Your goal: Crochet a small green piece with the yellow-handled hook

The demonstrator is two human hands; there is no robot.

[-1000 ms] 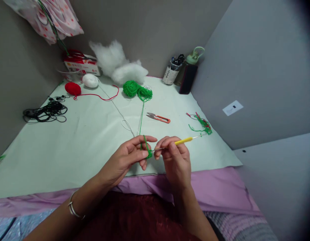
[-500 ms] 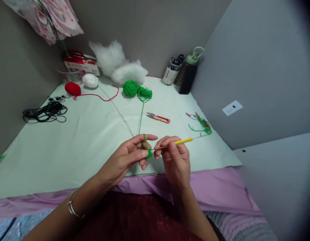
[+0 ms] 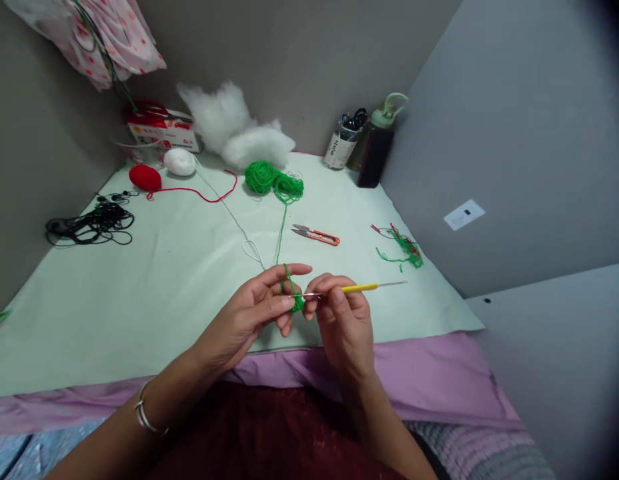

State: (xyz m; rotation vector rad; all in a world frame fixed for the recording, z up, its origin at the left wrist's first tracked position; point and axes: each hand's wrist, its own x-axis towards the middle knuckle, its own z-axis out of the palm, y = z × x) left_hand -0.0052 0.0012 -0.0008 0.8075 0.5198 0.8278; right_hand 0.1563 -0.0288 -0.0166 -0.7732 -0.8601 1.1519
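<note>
My left hand (image 3: pixel 252 310) pinches a small green crocheted piece (image 3: pixel 297 303) between thumb and fingers, with green yarn looped over its raised index finger. My right hand (image 3: pixel 344 320) is closed on a crochet hook (image 3: pixel 359 288) with a yellow handle. The hook's metal tip reaches the green piece at my left fingertips. From there the strand runs up to a green yarn ball (image 3: pixel 261 177) with a loose coil beside it. Orange-handled thread snips (image 3: pixel 317 235) lie on the table beyond my hands.
On the pale table cover (image 3: pixel 189 267) are red yarn (image 3: pixel 145 178), white yarn (image 3: pixel 180 162), black cord (image 3: pixel 97 223) and green-red scraps (image 3: pixel 407 247). White stuffing (image 3: pixel 222 120), a box (image 3: pixel 174 137), a pen cup (image 3: pixel 339 150), a phone (image 3: pixel 376 157) and a bottle (image 3: pixel 384 117) stand behind.
My right hand has moved slightly left, bringing the hook closer to my left fingers. The hook's back end has swung lower and left, away from the scraps. My left hand has barely shifted.
</note>
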